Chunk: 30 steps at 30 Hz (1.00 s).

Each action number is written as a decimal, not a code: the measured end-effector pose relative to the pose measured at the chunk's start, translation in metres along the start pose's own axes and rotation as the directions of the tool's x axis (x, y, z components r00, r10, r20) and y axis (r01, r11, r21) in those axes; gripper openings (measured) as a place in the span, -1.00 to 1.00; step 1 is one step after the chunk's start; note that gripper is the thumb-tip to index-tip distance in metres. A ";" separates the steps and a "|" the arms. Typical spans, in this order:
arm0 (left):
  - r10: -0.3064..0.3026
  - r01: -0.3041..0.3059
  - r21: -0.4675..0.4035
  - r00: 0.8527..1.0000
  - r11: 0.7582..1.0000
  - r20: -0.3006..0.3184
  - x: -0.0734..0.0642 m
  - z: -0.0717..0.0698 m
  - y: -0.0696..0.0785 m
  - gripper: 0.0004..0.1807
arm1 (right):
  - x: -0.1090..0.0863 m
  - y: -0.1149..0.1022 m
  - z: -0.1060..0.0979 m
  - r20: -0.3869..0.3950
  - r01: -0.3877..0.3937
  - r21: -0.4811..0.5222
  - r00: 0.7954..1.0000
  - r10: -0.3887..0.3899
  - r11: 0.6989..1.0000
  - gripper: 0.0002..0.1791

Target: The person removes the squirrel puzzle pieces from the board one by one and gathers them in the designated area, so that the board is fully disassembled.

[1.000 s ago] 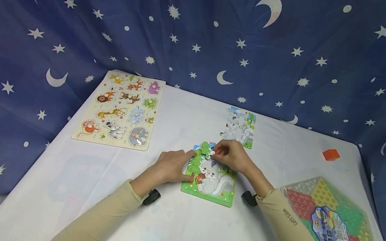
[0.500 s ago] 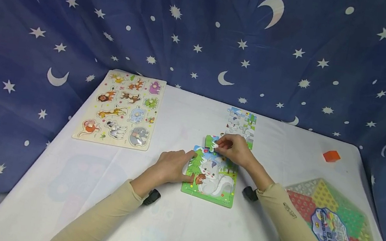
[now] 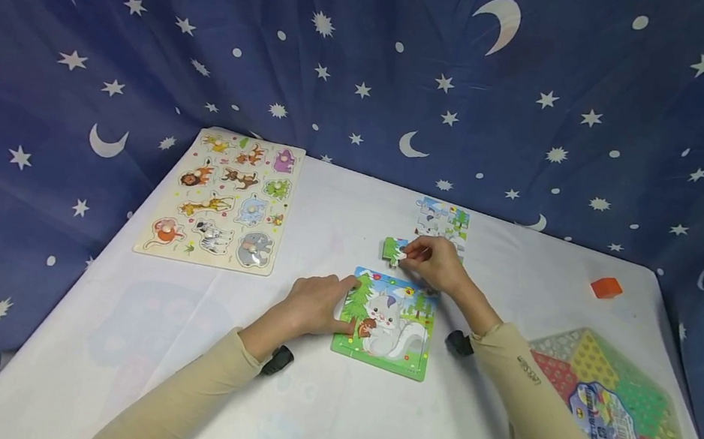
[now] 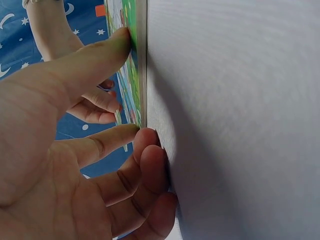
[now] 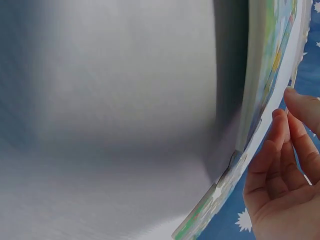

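A square puzzle board (image 3: 387, 323) with a grey squirrel picture lies mid-table. My left hand (image 3: 312, 306) rests at its left edge, thumb and forefinger spread along the border; in the left wrist view the thumb (image 4: 102, 57) touches the board's face and the other fingertips lie at its edge and on the cloth. Just beyond the board's far edge, my right hand (image 3: 437, 264) pinches a green and white puzzle piece (image 3: 391, 248) between thumb and fingers. Behind that hand lies a group of jigsaw pieces (image 3: 437, 217), partly hidden by it.
A wooden animal peg puzzle (image 3: 218, 203) lies at the back left. At the right is a hexagonal Chinese checkers set (image 3: 616, 418), partly under the right sleeve. A small orange block (image 3: 606, 288) sits at the far right. A blue star-patterned curtain (image 3: 363, 54) hangs behind the white table.
My right hand has moved away from the board's top edge with the puzzle piece, towards the group of pieces, uncovering the board's upper part. The left hand has stayed in place.
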State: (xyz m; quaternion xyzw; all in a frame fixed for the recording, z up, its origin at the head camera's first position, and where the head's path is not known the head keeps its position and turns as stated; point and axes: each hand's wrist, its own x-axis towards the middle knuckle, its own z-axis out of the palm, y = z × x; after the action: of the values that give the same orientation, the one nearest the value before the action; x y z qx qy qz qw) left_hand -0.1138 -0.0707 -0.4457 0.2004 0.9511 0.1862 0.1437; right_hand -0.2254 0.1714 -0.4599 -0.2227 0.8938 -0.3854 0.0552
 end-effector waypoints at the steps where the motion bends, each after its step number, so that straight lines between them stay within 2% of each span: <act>1: -0.001 0.001 0.000 1.000 1.000 0.000 0.000 0.000 0.000 -0.19 | 0.001 0.000 0.000 -0.005 -0.001 0.000 1.000 0.001 1.000 -0.86; 12: -0.007 0.007 -0.007 1.000 1.000 0.006 0.001 0.000 -0.001 -0.17 | 0.012 0.005 -0.001 -0.045 -0.063 0.010 0.997 0.064 0.998 -0.86; 17: -0.013 0.013 -0.016 1.000 1.000 0.013 0.000 0.001 -0.002 -0.18 | 0.015 0.006 0.000 -0.059 -0.069 0.026 0.996 0.070 0.997 -0.87; 22: -0.020 0.020 -0.021 1.000 1.000 0.017 -0.001 0.001 -0.002 -0.18 | 0.020 0.009 0.001 -0.065 -0.077 0.012 0.995 0.078 0.997 -0.86; 30: -0.019 0.019 -0.029 1.000 0.999 0.016 0.001 0.000 -0.002 -0.17 | 0.029 0.013 -0.002 -0.075 -0.137 -0.008 0.988 0.136 0.991 -0.84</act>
State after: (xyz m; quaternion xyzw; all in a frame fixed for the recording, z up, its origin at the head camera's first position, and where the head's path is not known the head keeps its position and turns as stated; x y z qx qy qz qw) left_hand -0.1149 -0.0719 -0.4469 0.1906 0.9490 0.1973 0.1558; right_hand -0.2566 0.1673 -0.4654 -0.1468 0.9108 -0.3830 0.0466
